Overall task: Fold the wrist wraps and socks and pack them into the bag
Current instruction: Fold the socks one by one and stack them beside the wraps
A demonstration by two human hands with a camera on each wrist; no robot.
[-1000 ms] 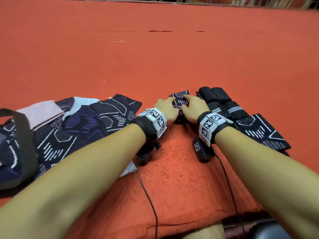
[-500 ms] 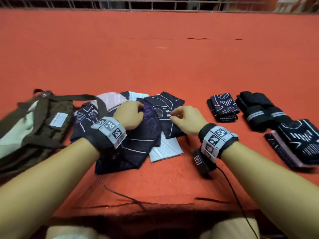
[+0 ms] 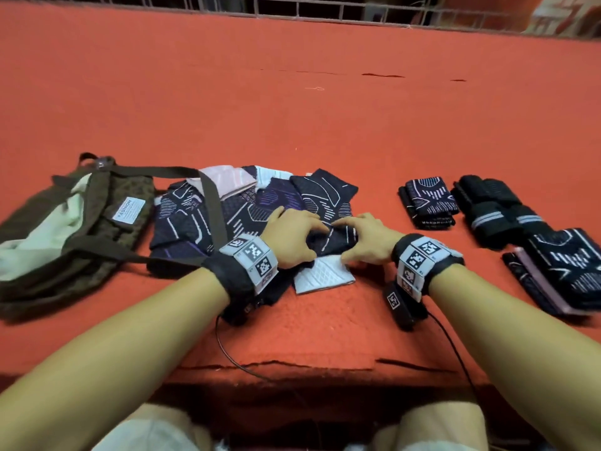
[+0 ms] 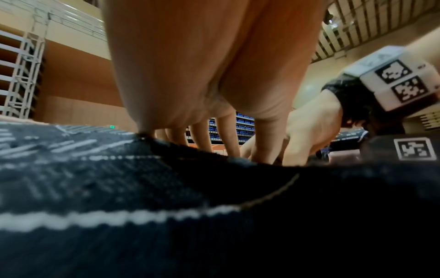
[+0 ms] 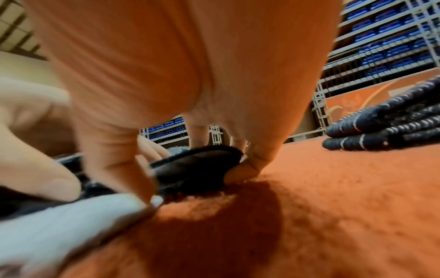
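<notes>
the counter point(image 3: 325, 125) wears a matt orange-red covering, napped and fuzzy like felt or carpet, split along its front edge. the socks point(image 3: 247, 206) are dark knitted cloth with pale woven lines, the weave ribbed in the left wrist view. the bag point(image 3: 65, 229) is matt brown fabric with webbing straps and a sewn paper-white label. the folded wrist wraps point(image 3: 494, 209) look thick, coarse-knit and dull black.

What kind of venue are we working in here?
Probably an indoor sports arena: tiers of blue spectator seats rise behind a white metal railing, and the sock pile lies on a wide red carpeted floor.
</notes>
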